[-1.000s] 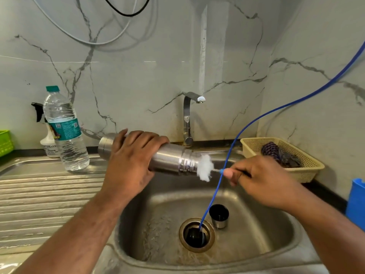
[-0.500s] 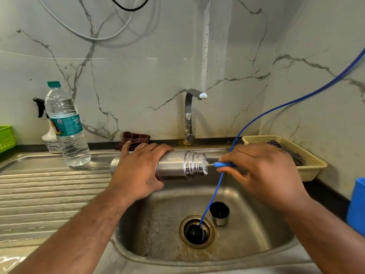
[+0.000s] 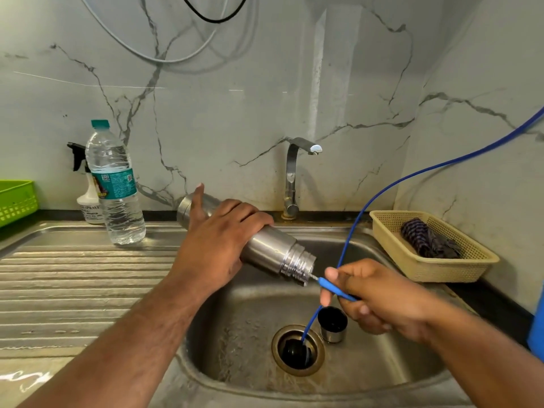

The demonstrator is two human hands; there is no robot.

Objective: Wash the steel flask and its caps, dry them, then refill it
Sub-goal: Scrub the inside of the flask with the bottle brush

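My left hand grips the steel flask around its middle and holds it tilted over the sink, mouth pointing down to the right. My right hand pinches the blue handle of a bottle brush; the brush head is hidden inside the flask's mouth. A steel cap stands upright on the sink floor beside the drain. A black cap sits in the drain opening.
A blue hose runs from the upper right down into the drain. The tap stands behind the sink. A water bottle and a spray bottle stand on the drainboard. A beige basket with cloth sits right.
The foamy brush head went from outside the flask's mouth to deep inside it. The flask then tilted mouth-down and shifted right, and my right hand dropped lower.
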